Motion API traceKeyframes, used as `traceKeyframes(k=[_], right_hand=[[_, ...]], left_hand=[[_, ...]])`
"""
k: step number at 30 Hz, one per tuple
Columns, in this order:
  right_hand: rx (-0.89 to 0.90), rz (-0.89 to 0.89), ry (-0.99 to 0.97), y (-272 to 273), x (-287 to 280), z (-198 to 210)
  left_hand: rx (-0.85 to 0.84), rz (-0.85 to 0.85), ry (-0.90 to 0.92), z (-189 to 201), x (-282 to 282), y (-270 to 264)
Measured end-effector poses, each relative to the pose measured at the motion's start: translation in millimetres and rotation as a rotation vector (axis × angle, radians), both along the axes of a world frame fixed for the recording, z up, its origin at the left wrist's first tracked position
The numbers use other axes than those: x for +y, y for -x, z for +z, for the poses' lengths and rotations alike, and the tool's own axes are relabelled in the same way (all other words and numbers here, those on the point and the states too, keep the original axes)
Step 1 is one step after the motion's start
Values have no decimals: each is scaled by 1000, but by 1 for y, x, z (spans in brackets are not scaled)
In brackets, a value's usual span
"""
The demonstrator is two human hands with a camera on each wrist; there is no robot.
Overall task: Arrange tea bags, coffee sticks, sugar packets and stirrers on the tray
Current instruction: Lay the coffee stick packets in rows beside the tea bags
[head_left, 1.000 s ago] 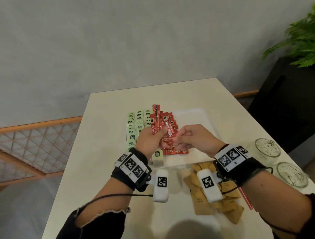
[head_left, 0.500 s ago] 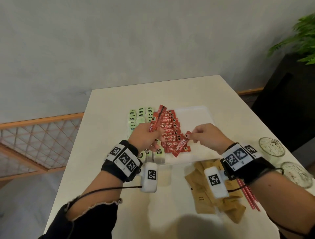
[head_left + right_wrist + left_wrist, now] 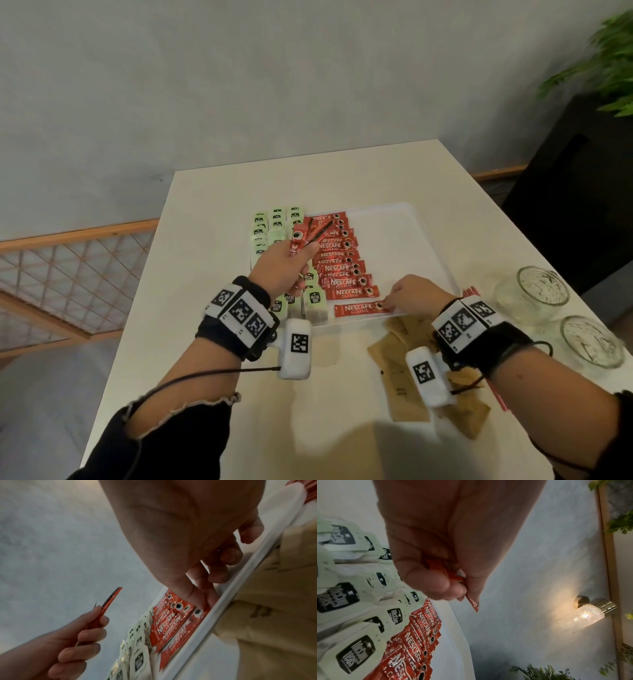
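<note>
Now, what we see, line by line:

Coffee sticks: we count a column of flat red sachets (image 3: 337, 262) on the white tray (image 3: 404, 240), overlapping like shingles from the far edge toward the near edge, each with a small coffee-cup picture at its right end.
Writing on the sticks: we read "NESCAFE CLASSIC" in white on the red.
Newest stick: one stick (image 3: 361, 309) lies flat at the tray's near edge, just nearer than the column and apart from it.
Right hand: our right hand (image 3: 416, 297) pinches that stick's right end between thumb and fingertips, pressing it onto the tray close to the near rim; the other fingers are curled.
Left hand: our left hand (image 3: 282, 265) is closed round a small bundle of spare sticks (image 3: 310, 234), raised above the tray's left half; they fan up and to the right from the fingers.
Tea bags: pale green packets (image 3: 274, 222) fill the tray's left side in rows, just left of the red column, some hidden under the left hand.
Writing on the tea bags: we read "McCoy teas" on black labels in the left wrist view.
Sugar packets: brown paper packets (image 3: 404, 380) lie loose on the table (image 3: 212, 274), off the tray, near its near right corner and partly under the right wrist.
Stirrers: red sticks (image 3: 470, 293) show past the right wrist, beside the tray's right edge.
Glass bowls: two (image 3: 543, 286) stand at the table's right edge.
</note>
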State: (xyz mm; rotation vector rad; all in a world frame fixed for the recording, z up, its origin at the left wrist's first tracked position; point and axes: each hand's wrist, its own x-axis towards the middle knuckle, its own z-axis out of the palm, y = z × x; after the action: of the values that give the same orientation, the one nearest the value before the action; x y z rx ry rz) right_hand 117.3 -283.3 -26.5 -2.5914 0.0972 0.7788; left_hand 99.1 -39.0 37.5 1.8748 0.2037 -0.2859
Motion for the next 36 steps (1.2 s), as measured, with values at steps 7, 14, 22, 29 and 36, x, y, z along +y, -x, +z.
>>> traceKeyframes(k=[7,14,22,29,36], right_hand=[[-52,-52,-45,-9,12,3],[-213,-238,-678,13,32,62],[-79,-339,-1078,27,33,73],[-284,-268,-1052,36,23,80],[-391,-206,-1034,38,20,81]], left_hand=[[73,-37,28,-1,-1,4],[60,-250,-18,4,-9,16],[9,-247,74,12,-13,28],[-8,6,218,21,-10,23],[23,-63,163,20,-16,32]])
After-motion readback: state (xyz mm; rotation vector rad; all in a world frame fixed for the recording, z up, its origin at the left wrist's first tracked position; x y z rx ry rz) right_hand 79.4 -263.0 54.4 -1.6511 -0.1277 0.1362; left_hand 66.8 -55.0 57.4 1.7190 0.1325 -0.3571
